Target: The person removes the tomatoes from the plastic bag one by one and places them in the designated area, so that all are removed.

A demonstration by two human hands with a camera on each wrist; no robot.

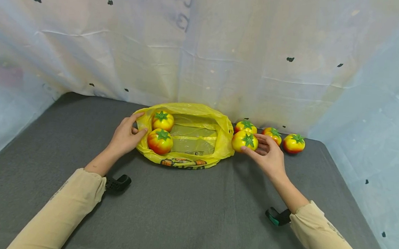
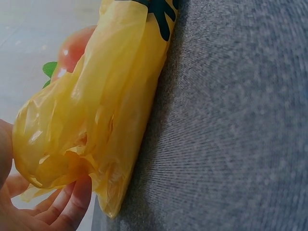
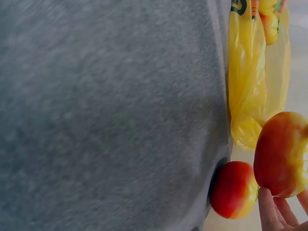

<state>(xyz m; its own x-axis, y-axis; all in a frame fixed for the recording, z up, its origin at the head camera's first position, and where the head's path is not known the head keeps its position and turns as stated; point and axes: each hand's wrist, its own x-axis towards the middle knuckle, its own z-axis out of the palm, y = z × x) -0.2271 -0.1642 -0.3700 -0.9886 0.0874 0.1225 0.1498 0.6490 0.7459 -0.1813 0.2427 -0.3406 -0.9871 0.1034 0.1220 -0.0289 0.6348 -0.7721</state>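
A yellow plastic bag [image 1: 224,141] lies with its mouth spread wide on the dark grey cloth. At its left rim my left hand [image 1: 125,135] pinches the plastic between thumb and fingers, also seen with the bag's folds [image 2: 120,96] in the left wrist view. Inside the bag's left end sit two red-and-yellow tomatoes, a rear tomato [image 1: 163,121] and a front tomato [image 1: 159,142], with green leafy tops. My right hand [image 1: 269,157] grips another tomato [image 1: 241,142] by the bag's right rim; the right wrist view shows this held tomato [image 3: 279,154] raised off the cloth.
Right of the bag, three more tomatoes stand along the back: one tomato [image 1: 245,125] behind the held one, a second tomato [image 1: 274,133] and a third tomato [image 1: 293,144] farther right. Pale plastic sheeting [image 1: 225,46] hangs close behind them and at both sides.
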